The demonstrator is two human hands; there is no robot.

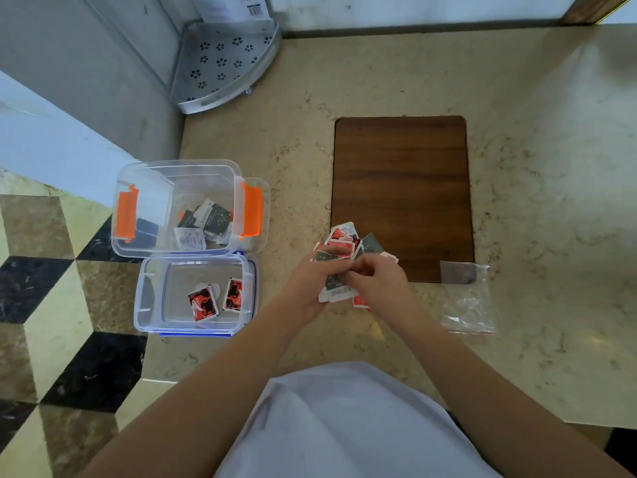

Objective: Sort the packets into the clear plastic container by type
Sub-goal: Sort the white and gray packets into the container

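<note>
A heap of red and dark green packets point(348, 241) lies at the near left corner of a brown board. My left hand point(312, 288) and my right hand point(377, 279) meet over it, both gripping a dark green and white packet point(336, 288). At the counter's left edge stands a clear container with orange clips point(138, 181) that holds several dark green packets point(210, 217). In front of it, a clear container with a blue rim point(151, 294) holds two red packets point(203, 303).
The brown wooden board point(401, 188) lies on the marble counter. An empty clear zip bag point(468, 301) rests right of my hands. A perforated metal corner shelf point(224, 63) stands at the back left. The counter drops off to a patterned floor on the left.
</note>
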